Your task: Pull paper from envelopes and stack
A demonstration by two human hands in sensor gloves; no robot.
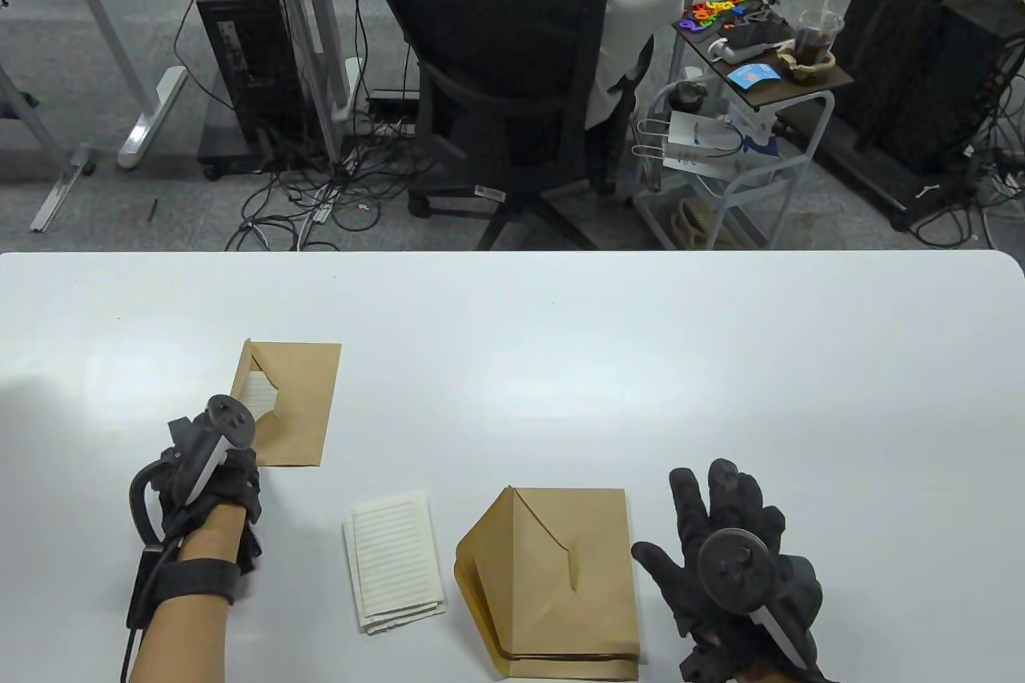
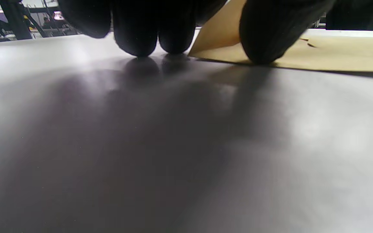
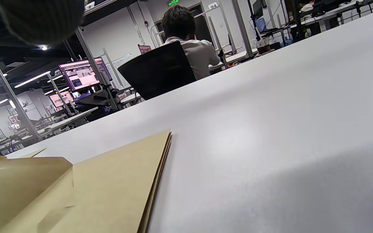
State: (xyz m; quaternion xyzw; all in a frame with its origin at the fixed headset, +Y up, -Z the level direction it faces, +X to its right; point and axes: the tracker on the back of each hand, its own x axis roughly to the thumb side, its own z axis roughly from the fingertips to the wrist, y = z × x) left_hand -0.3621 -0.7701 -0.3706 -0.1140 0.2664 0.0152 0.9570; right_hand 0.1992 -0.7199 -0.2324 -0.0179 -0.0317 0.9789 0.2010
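A brown envelope lies at the left with its flap open and lined paper showing inside. My left hand is at its near left corner. In the left wrist view, the thumb presses on the envelope and the fingertips touch the table beside its edge. A small stack of lined paper lies in the middle. A pile of brown envelopes lies right of it and also shows in the right wrist view. My right hand is spread open and empty just right of that pile.
The white table stretches wide behind and to the right of the hands. Beyond its far edge a person sits in a black office chair, with a small cart beside them.
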